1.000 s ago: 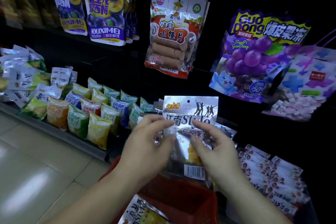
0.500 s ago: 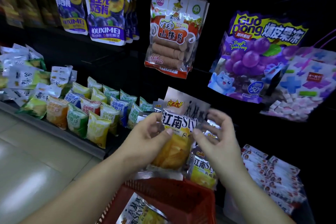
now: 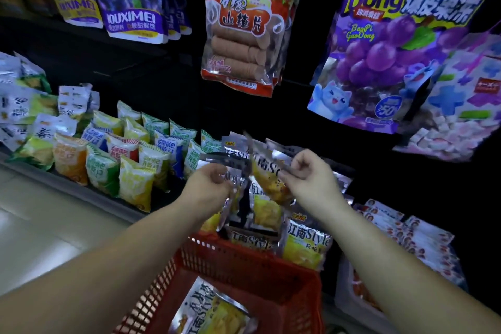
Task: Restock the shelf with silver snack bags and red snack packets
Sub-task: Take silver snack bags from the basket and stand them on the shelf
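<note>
hanging bag [image 3: 241,24] above, red basket [image 3: 245,266] below, silver bags [image 3: 307,245] crowded between

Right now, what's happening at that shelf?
A person is restocking. The left hand and right hand pinch a silver snack bag over the row of silver bags already on the shelf. One more silver bag lies in the red basket below. The red snack packets sit to the right, untouched.
</note>
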Demonstrator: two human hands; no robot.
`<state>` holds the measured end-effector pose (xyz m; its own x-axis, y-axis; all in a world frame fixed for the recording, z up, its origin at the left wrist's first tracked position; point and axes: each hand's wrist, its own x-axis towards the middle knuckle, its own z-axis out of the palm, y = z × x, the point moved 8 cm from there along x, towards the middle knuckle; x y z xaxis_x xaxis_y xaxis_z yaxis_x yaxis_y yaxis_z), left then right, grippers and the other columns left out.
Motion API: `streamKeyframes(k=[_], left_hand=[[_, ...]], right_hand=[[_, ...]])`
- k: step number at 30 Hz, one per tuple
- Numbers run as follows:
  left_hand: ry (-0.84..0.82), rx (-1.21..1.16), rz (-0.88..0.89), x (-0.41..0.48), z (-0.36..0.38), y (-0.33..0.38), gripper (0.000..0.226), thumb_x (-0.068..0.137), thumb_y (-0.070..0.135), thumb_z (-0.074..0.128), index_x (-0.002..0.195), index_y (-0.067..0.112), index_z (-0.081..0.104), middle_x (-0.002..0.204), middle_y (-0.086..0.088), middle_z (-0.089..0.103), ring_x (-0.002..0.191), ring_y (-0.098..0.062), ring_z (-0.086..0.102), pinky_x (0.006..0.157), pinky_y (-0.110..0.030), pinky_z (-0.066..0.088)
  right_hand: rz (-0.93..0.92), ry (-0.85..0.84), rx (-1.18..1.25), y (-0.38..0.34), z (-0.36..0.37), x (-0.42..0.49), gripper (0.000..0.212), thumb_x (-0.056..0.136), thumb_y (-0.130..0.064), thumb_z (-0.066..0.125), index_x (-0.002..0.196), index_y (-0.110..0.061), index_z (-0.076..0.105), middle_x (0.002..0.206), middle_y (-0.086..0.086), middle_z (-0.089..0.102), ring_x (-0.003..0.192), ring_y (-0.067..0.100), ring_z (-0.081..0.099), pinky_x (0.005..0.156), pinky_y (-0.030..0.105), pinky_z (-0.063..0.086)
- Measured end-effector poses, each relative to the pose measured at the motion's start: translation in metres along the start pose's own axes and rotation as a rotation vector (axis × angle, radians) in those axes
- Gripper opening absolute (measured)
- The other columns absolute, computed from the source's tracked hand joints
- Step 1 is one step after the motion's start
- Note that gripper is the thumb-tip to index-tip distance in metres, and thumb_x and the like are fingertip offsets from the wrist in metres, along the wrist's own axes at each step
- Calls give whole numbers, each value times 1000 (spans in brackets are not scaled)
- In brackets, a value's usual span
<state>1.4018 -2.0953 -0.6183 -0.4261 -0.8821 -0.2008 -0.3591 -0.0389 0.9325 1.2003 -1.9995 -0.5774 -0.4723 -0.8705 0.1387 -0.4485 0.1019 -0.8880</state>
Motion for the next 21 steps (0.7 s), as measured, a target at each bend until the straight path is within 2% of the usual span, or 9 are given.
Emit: streamKeyframes(k=[2,4,7,9,10,12,14,17,21], left_hand=[[-68,48,-32,19,15,-8,45,100,20,64,142,19,48,123,0,60,92,-10,58,70,-29,48],[-98,55,-63,38,28,-19,53,100,18,64,148,19,42,131,-1,56,93,-14,57,68,-25,49],[-94,4,-90,70,42,-46,54,100,6,58,148,22,41,113,4,54,77,-19,59,55,-24,54],[-142,64,-41,89,56,-64,49,99,1,53,140,28,50,116,1,56,86,-24,57,77,-47,58],[-175,140,6,96,62,-72,45,99,-3,52,134,25,58,119,-4,59,94,-22,55,89,-52,55],[-235,287,70,104,71,-84,32,96,-8,55,118,8,72,114,-10,68,96,-18,60,95,-38,55],[-310,356,54,109,73,-97,25,97,-5,57,106,8,77,101,-4,71,86,-17,66,77,-25,56],[-358,262,7,118,67,-109,36,92,-12,59,90,19,78,94,-7,71,89,-33,71,79,-44,61],[-362,334,103,111,81,-98,32,99,6,55,124,19,71,105,-2,71,87,-26,70,77,-32,60]], right_hand=[[19,-50,-66,28,14,15,42,93,2,65,77,-28,41,75,21,45,91,48,63,89,62,52],[68,-127,-94,62,30,26,45,95,7,60,75,-30,41,87,29,45,106,57,54,98,69,43],[173,-195,-99,106,48,38,44,94,7,64,74,-28,46,85,25,51,86,42,63,84,53,58],[247,-314,-117,135,60,39,34,93,-2,73,80,-20,47,75,13,51,69,26,55,64,22,52],[289,-395,-125,148,66,37,30,91,-5,75,82,-16,49,71,4,53,65,21,55,61,18,48],[411,-567,-140,171,74,30,20,88,-7,79,92,-13,60,81,-6,66,75,10,66,71,26,57],[481,-689,-215,181,76,22,24,86,-15,83,106,-21,71,109,-5,71,103,12,69,92,37,58],[542,-714,-226,177,70,19,24,91,-32,78,114,-33,73,124,-5,67,114,17,65,92,42,58],[646,-786,-128,173,79,13,23,101,-26,60,119,-32,73,120,-5,74,99,13,70,97,44,56]])
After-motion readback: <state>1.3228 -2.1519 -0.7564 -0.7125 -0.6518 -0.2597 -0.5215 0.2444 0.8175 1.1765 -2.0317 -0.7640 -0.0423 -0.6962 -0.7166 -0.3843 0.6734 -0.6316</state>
